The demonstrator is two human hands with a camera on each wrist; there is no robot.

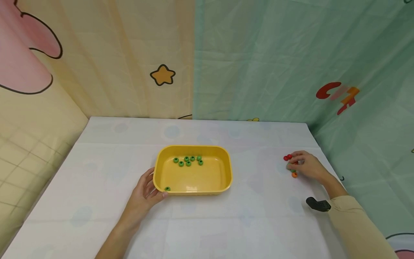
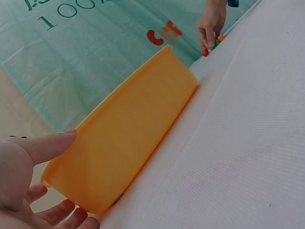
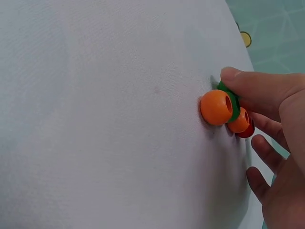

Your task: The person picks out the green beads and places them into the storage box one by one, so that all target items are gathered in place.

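Observation:
A yellow tray (image 1: 194, 180) stands on the table with several green beads (image 1: 188, 163) inside, most toward its far side and one in the near left corner. My left hand (image 1: 145, 190) grips its left end, thumb (image 2: 55, 143) at the rim and fingers curled against the end wall. Over at the right, my right hand (image 1: 307, 165) is down at a small cluster of beads. Its thumb (image 3: 252, 88) presses on a green bead (image 3: 223, 87); the index fingertip is hidden there. Beside it lie another green bead (image 3: 234, 107) and an orange bead (image 3: 216, 108).
Two red beads (image 1: 287, 157) lie just left of the right hand's fingers. A white patterned cloth (image 1: 252, 223) covers the table. Printed curtains (image 1: 252, 64) hang behind and at the sides. A black device (image 1: 318, 204) sits at the right wrist.

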